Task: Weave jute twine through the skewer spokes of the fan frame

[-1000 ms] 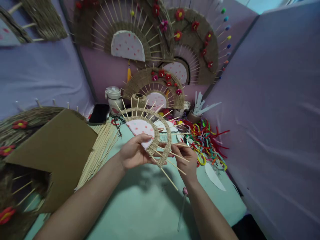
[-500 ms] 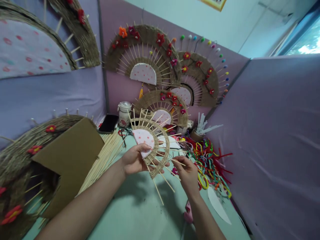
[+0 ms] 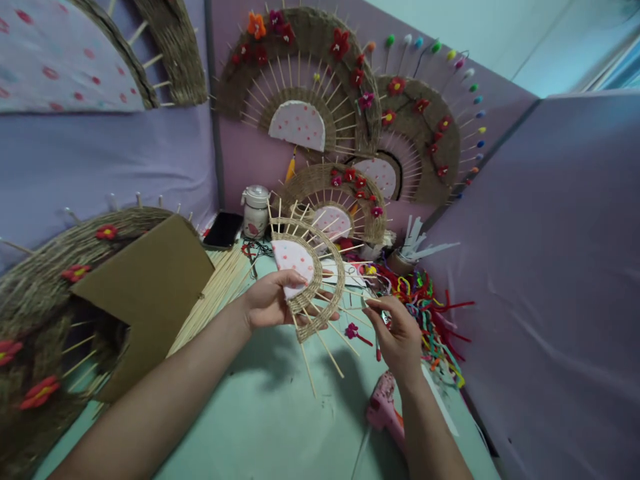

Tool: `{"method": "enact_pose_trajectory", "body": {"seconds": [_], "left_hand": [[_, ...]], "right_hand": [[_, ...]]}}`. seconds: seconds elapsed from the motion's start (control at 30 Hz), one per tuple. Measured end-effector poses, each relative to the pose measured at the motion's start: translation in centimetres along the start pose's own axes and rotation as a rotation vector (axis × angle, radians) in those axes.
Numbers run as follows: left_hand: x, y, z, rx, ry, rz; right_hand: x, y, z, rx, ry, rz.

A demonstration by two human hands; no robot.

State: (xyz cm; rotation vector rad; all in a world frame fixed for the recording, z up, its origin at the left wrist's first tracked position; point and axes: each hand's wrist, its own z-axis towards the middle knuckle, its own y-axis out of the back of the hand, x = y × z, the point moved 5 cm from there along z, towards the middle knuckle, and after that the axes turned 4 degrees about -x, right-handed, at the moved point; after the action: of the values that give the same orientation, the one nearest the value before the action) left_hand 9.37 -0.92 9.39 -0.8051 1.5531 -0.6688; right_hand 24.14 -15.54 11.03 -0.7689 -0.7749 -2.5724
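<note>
My left hand (image 3: 273, 300) grips a small half-round woven fan (image 3: 336, 293) over the table, its thumb on the white, red-dotted centre (image 3: 294, 261) and its fingers behind the ribs. Thin wooden sticks fan out from that centre through two bands of tan twine, their ends reaching past the outer band. Just right of the outer band, my right hand (image 3: 397, 333) is closed in a pinch by the stick ends. What looks like a thin strand runs from its fingertips toward the fan; its exact kind is hard to make out.
A pink glue gun (image 3: 384, 407) lies beside my right forearm. Colourful pipe cleaners (image 3: 435, 320) pile up at the right. Loose sticks (image 3: 213, 293) and a cardboard piece (image 3: 150, 300) are at the left. A lidded jar (image 3: 255, 213) and larger decorated fans (image 3: 300, 60) stand behind.
My right hand has moved away to the right from the fan's outer band, still pinching. My left hand keeps hold of the fan. The view has tipped downward, showing more of the glue gun.
</note>
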Motion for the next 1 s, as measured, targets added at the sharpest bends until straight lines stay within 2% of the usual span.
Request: {"method": "enact_pose_trajectory", "body": {"seconds": [0.2,0.37,0.5,0.57,0.7,0.9,1.0], "left_hand": [[-0.4,0.4,-0.1,0.013,-0.001,-0.024],[-0.1,0.2,-0.4,0.037,0.049,0.005],[0.3,-0.5,-0.7,0.036,0.082,0.079],[0.3,-0.8,-0.7,0.041,0.086,0.097],[0.3,-1.4,-0.8,0.104,0.05,0.063],[1.5,-2.4,-0.4,0.21,0.082,0.037],[1.8,-2.7,0.0,0.256,0.043,0.002]], "right_hand": [[0.9,1.8,0.4,-0.058,0.071,-0.042],[1.2,2.2,0.9,-0.101,-0.019,0.049],[0.2,1.2,0.8,-0.128,-0.267,0.178],[-0.3,0.7,0.4,-0.187,-0.373,0.216],[-0.6,-0.4,-0.8,-0.303,-0.472,0.244],[-1.2,-3.1,-1.2,-0.172,-0.568,0.426],[-1.1,-3.8,-1.1,-0.142,-0.572,0.454]]}}
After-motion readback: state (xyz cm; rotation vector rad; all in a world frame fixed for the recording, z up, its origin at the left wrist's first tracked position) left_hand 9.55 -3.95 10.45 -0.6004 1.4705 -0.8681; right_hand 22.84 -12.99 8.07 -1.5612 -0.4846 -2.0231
